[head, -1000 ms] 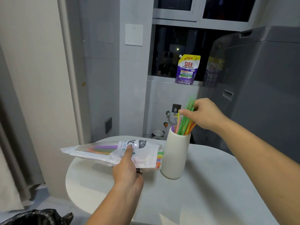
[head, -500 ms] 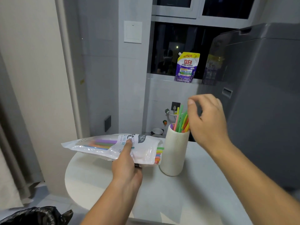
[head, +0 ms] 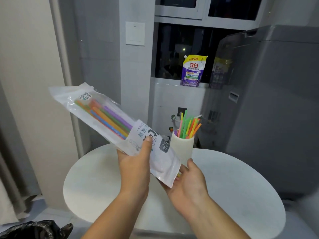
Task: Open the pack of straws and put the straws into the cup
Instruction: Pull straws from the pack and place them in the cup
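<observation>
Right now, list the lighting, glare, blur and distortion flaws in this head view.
Head view: dim indoor light, window dark; the wide-angle lens bows the washing machine and wall edges; pale sheen on the pack near its lower end; straws in the cup slightly smeared, green ones most.

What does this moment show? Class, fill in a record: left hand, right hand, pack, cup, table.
Table: round, white
Cup: upright on the table, straws standing in it
Pack: tilted, lower end nearest the person, coloured straws inside
Left hand: grips the pack's middle, thumb on top
Right hand: palm up beneath the pack's lower end
</observation>
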Demonstrator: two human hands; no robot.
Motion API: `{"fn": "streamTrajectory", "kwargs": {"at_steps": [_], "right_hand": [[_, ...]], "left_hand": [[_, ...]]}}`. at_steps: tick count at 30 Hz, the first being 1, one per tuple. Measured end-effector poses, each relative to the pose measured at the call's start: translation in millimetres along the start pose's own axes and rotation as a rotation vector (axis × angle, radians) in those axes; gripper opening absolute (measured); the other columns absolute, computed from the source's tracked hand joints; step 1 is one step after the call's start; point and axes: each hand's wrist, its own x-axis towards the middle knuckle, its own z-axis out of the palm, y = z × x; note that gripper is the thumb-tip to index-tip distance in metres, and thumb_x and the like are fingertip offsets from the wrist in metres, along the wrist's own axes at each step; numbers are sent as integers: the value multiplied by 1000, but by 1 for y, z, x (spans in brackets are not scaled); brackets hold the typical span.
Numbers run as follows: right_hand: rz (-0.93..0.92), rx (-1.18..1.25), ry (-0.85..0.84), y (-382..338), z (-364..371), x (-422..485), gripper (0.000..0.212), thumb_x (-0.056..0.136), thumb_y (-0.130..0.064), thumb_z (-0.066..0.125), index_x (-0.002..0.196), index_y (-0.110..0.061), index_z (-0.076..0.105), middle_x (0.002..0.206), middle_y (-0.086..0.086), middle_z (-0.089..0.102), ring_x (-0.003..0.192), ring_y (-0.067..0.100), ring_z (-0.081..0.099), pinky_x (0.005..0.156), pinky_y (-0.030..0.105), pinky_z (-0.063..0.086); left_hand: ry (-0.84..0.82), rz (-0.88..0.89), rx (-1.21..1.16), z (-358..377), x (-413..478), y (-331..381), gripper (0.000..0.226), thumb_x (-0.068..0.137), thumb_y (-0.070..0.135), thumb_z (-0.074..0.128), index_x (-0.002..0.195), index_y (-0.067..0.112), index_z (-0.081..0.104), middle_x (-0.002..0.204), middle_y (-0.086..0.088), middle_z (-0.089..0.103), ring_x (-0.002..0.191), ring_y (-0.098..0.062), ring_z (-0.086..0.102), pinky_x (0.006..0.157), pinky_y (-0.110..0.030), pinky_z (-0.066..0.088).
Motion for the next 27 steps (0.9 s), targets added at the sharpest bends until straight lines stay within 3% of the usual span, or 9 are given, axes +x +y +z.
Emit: {"fn": "streamTrajectory", "kwargs": {"at_steps": [6,8,10,13,15,17,19,22,27], "right_hand": [[-55,-46,71,-2,-2,5,39,107,-33,41,111,-6,69,94,14,79,90,31,74,89,45,57],[-105,-83,77,-5,-3,8,29,105,-25,48,102,-5,69,75,8,78,67,21,73,66,34,61],[-169,-120,78,-10,-3,8,24,104,-18,50,94,-5,68,59,3,72,46,12,66,45,23,53],[-259,-238,45,-14,-4,13,29,105,-22,47,91,-7,68,60,1,72,47,10,66,49,26,54],[-309,-407,29,-14,-8,16,34,105,-29,45,90,-10,68,63,1,72,49,9,65,55,29,55],[-384,-583,53,-14,-14,19,35,104,-34,46,92,-11,69,70,1,73,54,9,66,56,28,56],[-477,-718,82,-15,-18,21,35,102,-37,49,90,-10,67,68,-2,71,51,6,62,46,20,48],[-531,-692,40,-17,-19,19,32,102,-28,55,84,-3,63,59,-7,69,44,3,60,38,13,41],[-580,-734,-2,-17,-18,17,32,100,-25,59,86,4,63,60,-6,71,48,1,64,40,12,43]], "left_hand": [[-18,-21,40,1,-2,-9,51,95,8,77,142,13,60,127,-3,79,114,-18,77,96,-34,63],[-6,-88,23,-1,0,-13,50,95,13,77,143,14,62,129,-5,78,117,-22,76,102,-42,62],[11,-179,11,-4,0,-16,45,96,21,78,140,18,66,125,-3,80,114,-24,77,94,-45,64],[58,-277,-5,-9,1,-20,30,98,25,76,128,21,73,113,-2,84,93,-16,82,65,-32,66],[96,-326,-35,-13,4,-21,20,99,23,74,119,21,73,104,1,85,80,-12,81,56,-28,62],[117,-348,-57,-15,8,-21,14,99,20,74,112,23,72,92,8,85,72,-8,80,52,-26,60],[110,-348,-62,-16,10,-22,14,99,18,73,111,25,71,86,11,84,70,-6,79,51,-26,60],[99,-339,-63,-16,9,-25,15,99,17,73,112,25,71,89,12,84,73,-7,80,52,-27,61],[101,-317,-76,-15,9,-28,16,99,15,73,110,26,71,89,12,84,74,-6,80,52,-26,60]]}}
